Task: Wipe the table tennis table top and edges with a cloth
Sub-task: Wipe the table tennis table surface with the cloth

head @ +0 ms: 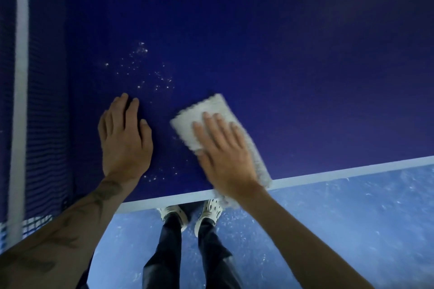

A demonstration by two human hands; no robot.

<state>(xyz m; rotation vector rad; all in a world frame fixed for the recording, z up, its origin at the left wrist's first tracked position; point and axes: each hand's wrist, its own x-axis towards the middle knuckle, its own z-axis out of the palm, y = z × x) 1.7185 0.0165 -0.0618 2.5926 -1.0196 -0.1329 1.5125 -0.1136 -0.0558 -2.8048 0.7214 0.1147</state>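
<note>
The dark blue table tennis table top [281,58] fills most of the view, with a white line along its near edge [352,172]. A white folded cloth [199,115] lies on the top near that edge, its lower end reaching over the white line. My right hand [225,152] presses flat on the cloth with straight fingers. My left hand [124,136] rests flat on the bare table top to the left of the cloth, fingers straight. Small wet droplets [145,73] glint on the surface beyond my hands.
The net [44,101] with its white top band [21,77] runs along the left side. Below the table edge lies a blue speckled floor [352,230], with my legs and pale perforated shoes [209,212] close to the edge.
</note>
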